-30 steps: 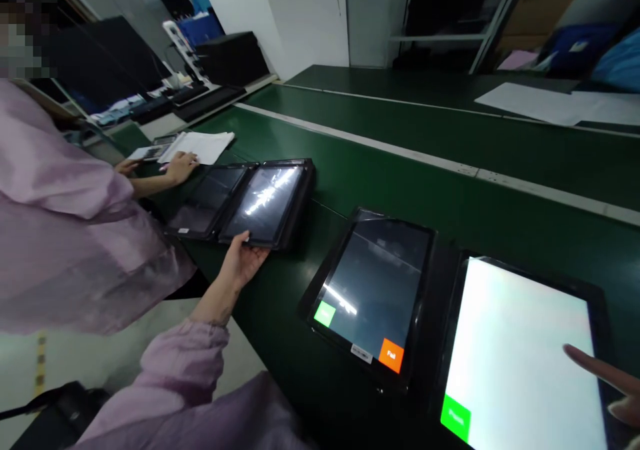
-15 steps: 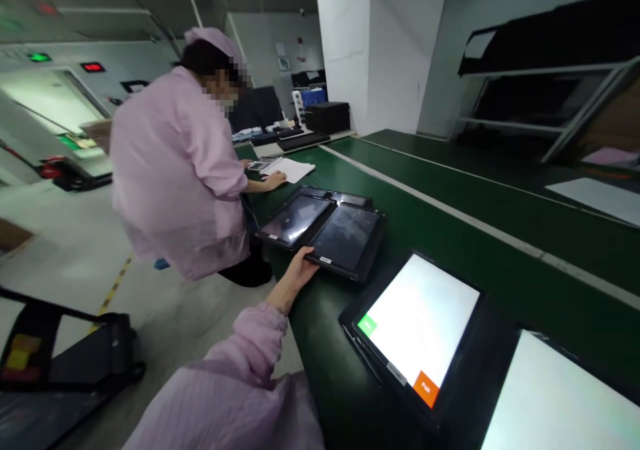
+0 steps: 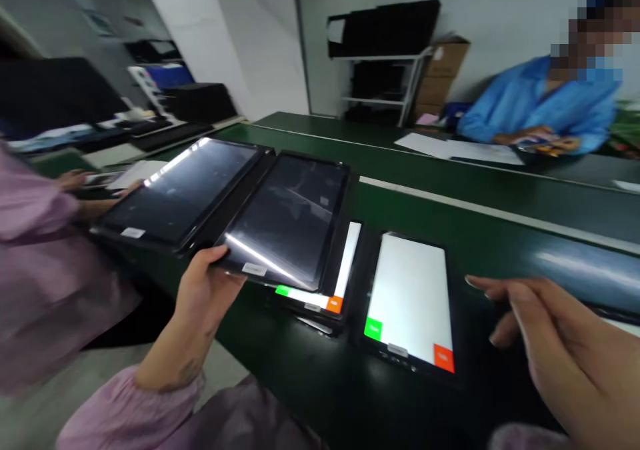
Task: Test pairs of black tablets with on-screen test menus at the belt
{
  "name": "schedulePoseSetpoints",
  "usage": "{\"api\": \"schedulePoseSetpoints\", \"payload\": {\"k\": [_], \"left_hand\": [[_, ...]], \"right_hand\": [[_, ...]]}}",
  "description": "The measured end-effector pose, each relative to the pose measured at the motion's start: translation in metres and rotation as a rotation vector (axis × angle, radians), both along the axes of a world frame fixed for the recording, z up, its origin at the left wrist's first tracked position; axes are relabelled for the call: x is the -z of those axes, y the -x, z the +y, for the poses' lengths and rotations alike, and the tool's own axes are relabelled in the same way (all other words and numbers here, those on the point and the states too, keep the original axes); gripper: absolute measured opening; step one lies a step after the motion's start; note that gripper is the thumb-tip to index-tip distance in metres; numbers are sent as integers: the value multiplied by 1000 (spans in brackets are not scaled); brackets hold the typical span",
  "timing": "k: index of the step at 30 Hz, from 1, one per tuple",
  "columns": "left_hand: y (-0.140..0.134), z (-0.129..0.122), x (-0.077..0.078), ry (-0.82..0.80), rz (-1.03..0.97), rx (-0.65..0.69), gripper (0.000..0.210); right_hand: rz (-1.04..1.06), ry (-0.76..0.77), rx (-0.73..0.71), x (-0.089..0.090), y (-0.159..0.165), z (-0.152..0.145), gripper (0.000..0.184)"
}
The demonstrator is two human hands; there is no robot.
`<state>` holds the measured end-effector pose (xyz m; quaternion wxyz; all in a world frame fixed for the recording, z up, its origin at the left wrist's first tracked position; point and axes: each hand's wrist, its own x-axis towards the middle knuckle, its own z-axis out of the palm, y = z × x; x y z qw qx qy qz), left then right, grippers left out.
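My left hand grips the near edge of a dark-screened tablet, thumb on top and fingers underneath. The tablet is raised and tilted above the table. A second dark tablet is right beside it on the left, raised too; a black strip shows between them, and I cannot tell what joins them. Below the held tablet, a lit tablet is partly covered. Another lit tablet with green and orange-red corner squares lies to its right. My right hand hovers right of it, fingers apart, index finger stretched, holding nothing.
The green table has a pale line along it. A co-worker in pink stands at the left. Across the table, a person in blue handles something small near white sheets. Part of another screen shows at right.
My left hand has lifted the dark tablets and carried them rightward, over a lit tablet. My right hand has come into view. The camera has turned right.
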<state>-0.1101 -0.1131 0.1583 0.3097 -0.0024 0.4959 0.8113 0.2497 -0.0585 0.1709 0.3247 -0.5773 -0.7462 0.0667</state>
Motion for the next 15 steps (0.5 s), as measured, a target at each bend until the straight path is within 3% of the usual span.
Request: {"api": "schedulePoseSetpoints", "payload": {"k": [4,11,13,15], "left_hand": [[-60,-1,11,113,-145,173,35],[-139,3,52,261,-339,514,23],[-145,-8,62,239,-314,769,35],[-136,-23,66,308,-233,1199,60]], "right_hand": [[49,168,108,-12,2,10,43],[-186,321,170,8,1,35,29],[-209,361,188,10,5,41,29],[-231,417,217,12,7,45,29]]}}
